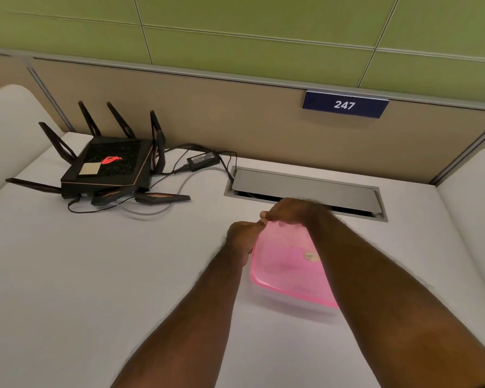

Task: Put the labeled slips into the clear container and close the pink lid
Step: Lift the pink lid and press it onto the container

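A pink translucent lid [284,264] lies on top of the clear container [291,305], whose pale wall shows blurred below the lid's near edge. My left hand [240,239] sits at the lid's far left edge with fingers curled over the rim. My right hand [289,211] is at the lid's far edge, fingers bent down onto it. A small round sticker [309,256] shows on the lid. Faint pale shapes show through the lid; no slips are plainly visible.
A black router [107,166] with several antennas stands at the left, with a power adapter [203,159] and cables beside it. A grey cable hatch [305,189] lies just behind my hands. A desk divider with a sign reading 247 [345,104] stands at the back.
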`<state>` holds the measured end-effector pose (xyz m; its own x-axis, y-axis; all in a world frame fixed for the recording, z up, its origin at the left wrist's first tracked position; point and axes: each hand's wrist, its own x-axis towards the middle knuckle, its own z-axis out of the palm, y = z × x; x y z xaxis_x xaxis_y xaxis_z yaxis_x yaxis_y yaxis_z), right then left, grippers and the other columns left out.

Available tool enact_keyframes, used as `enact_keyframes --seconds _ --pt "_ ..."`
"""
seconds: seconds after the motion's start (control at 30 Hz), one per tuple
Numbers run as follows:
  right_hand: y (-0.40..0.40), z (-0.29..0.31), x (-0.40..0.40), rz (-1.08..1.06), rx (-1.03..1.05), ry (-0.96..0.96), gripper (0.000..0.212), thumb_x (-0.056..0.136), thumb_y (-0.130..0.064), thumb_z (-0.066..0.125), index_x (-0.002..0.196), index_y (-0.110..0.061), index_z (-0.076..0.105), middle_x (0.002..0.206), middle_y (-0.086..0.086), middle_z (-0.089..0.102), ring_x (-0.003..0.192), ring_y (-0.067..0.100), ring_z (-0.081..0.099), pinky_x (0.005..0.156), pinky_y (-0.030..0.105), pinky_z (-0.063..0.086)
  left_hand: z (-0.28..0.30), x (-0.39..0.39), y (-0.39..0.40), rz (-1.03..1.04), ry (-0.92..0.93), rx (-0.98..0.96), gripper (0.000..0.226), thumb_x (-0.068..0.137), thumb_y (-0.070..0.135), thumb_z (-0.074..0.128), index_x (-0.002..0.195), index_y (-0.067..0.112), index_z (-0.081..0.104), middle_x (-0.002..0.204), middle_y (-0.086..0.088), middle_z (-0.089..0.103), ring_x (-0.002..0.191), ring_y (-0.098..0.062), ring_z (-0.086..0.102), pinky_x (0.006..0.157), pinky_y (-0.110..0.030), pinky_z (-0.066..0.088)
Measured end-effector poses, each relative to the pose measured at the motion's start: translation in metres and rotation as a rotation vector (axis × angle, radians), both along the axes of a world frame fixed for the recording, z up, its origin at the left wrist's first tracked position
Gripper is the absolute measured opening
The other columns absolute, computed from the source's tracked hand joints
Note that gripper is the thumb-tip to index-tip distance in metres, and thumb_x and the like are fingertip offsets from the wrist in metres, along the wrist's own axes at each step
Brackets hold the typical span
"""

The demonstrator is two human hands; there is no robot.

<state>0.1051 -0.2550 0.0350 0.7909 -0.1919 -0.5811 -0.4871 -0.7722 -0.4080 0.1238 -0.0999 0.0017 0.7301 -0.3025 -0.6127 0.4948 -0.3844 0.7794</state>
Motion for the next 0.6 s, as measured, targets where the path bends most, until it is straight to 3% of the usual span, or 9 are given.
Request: enact_keyframes --seconds 0.13,0.23,0.3,0.37,0.5,0.6 --pt "-0.016 -0.004 0.007 -0.03 0.099 0.039 0.043 0.081 -0.062 0.06 0.098 -0.025 0.072 0.105 0.003 0.073 0.099 0.022 0.068 0.093 0.046 0.053 0.002 0.003 -0.006 -0.028 0.049 -0.006 0.026 0.085 0.03 0.067 0.088 0.004 0.068 0.083 -0.011 0.067 0.071 -0.026 0.058 0.067 -0.034 0.047" --pt "-0.021 0.0 0.008 -0.002 0.118 0.066 0.031 0.085 -0.058 0.059 0.079 -0.029 0.07 0.093 0.001 0.072 0.093 0.023 0.067 0.092 0.043 0.052 0.002 0.006 -0.009 -0.029 0.077 -0.005 0.019 0.087 0.026 0.066 0.08 0.009 0.066 0.089 -0.013 0.071 0.077 -0.028 0.063 0.08 -0.041 0.054" --pt "-0.021 0.0 0.007 0.018 0.111 0.064 0.031 0.088 -0.057 0.056 0.08 -0.03 0.069 0.096 0.003 0.071 0.095 0.025 0.065 0.093 0.043 0.052 0.001 0.008 -0.011 -0.027 0.082 0.003 0.017 0.089 0.025 0.064 0.078 0.011 0.065 0.092 -0.013 0.072 0.08 -0.028 0.063 0.084 -0.042 0.054" --pt "-0.02 -0.004 0.006 -0.006 0.131 0.028 0.032 0.087 -0.056 0.058 0.079 -0.028 0.07 0.097 0.005 0.07 0.097 0.026 0.064 0.094 0.045 0.051 -0.001 0.009 -0.013 -0.023 0.085 0.015 0.017 0.089 0.025 0.063 0.081 0.01 0.065 0.095 -0.013 0.072 0.082 -0.028 0.064 0.085 -0.042 0.055" --pt "-0.017 -0.007 0.009 -0.013 0.155 -0.016 0.03 0.09 -0.047 0.058 0.074 -0.024 0.066 0.089 0.006 0.065 0.081 0.021 0.058 0.085 0.037 0.05 -0.003 0.013 -0.017 -0.003 0.078 0.05 0.02 0.086 0.021 0.065 0.094 0.002 0.067 0.097 -0.016 0.072 0.086 -0.031 0.067 0.075 -0.038 0.054" --pt "-0.014 -0.011 0.011 0.011 0.136 -0.03 0.042 0.094 -0.042 0.055 0.086 -0.003 0.068 0.087 0.011 0.061 0.078 0.02 0.053 0.083 0.034 0.048 -0.005 0.012 -0.019 0.021 0.087 0.044 0.02 0.084 0.015 0.065 0.097 0.0 0.068 0.095 -0.016 0.071 0.079 -0.03 0.064 0.068 -0.034 0.05"
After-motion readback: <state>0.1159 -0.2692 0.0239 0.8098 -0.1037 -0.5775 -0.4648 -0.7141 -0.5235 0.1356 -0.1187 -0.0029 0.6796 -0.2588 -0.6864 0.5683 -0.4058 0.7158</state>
